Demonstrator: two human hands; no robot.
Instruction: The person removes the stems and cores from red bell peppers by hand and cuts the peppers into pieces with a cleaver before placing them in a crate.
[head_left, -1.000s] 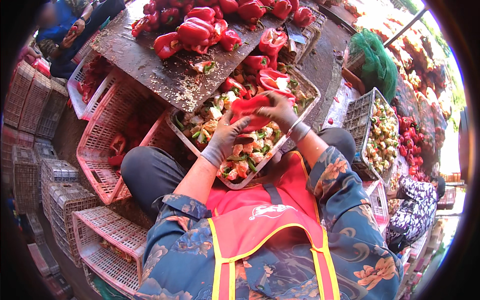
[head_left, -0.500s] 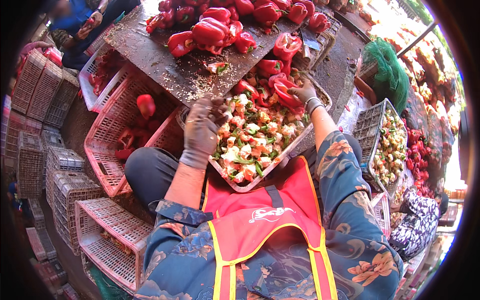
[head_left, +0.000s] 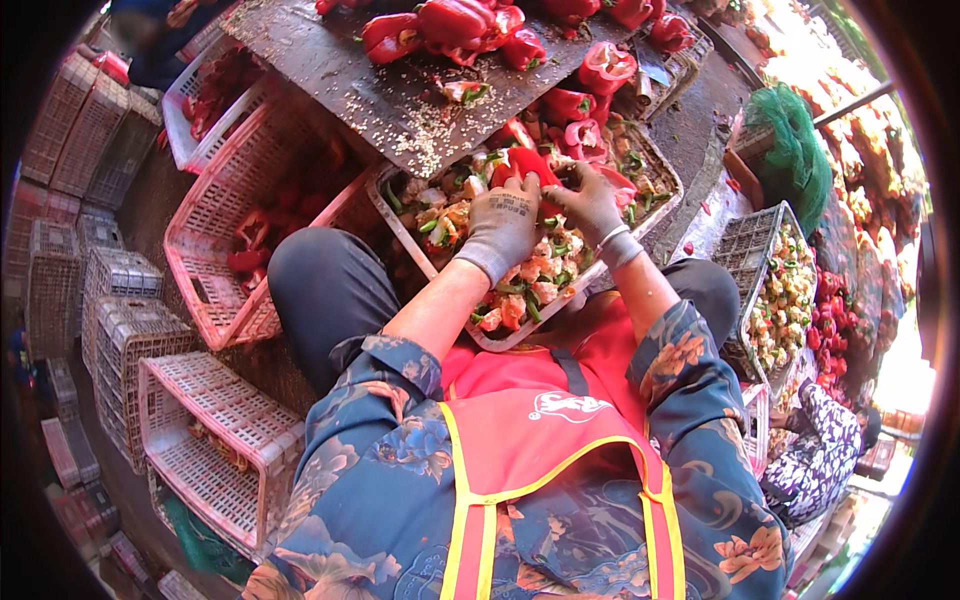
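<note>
1. Red pepper piece: lies at the fingertips of both hands, above the heap of pepper cores in the pale-rimmed tray.

2. Left grip: back of the glove uppermost, fingers pointing away from the wearer and pinching the near edge of the piece; the thumb's contact is hidden. The piece extends beyond the fingertips.

3. Right grip: fingers curled inward at the right end of the piece. Whether they pinch it or merely rest beside it cannot be told. A second red pepper lies just beyond this hand.

4. Handling, as judged: light; firm in the wall, yet apt to crack or tear if bent sharply. The glossy skin is probably slippery, especially when wet (the gloves should add some friction).

5. Suitable hold, as judged: thumb inside and fingers outside along the thick fleshy wall, one hand towards each end, with modest pressure; a thin torn edge would offer a poorer purchase.

6. Surroundings: the brown bench, strewn with pale seeds, stands beyond the tray, bearing red peppers.
</note>
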